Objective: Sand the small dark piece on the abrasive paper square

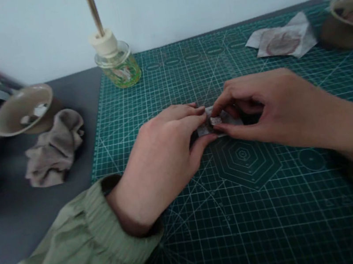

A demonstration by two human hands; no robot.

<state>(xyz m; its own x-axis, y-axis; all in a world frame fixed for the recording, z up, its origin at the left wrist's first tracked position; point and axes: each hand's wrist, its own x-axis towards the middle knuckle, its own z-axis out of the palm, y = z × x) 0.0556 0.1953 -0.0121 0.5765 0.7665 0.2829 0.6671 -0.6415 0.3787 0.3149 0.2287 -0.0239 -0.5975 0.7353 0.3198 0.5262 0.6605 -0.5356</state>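
Note:
My left hand [162, 152] and my right hand [260, 107] meet at the middle of a green cutting mat [258, 208]. Both pinch a small, pale, crinkled packet [215, 121] that lies on the mat between their fingertips. The fingers of each hand are closed on the packet's edges, and they hide most of it. What the packet holds does not show. A green sleeve covers my left forearm.
A glass reed-diffuser bottle [118, 65] stands at the mat's far left corner. A torn, flattened wrapper [282, 39] lies at the far right beside a brown bowl [351, 19]. Off the mat to the left are another bowl [24, 111] and a crumpled beige cloth [53, 149].

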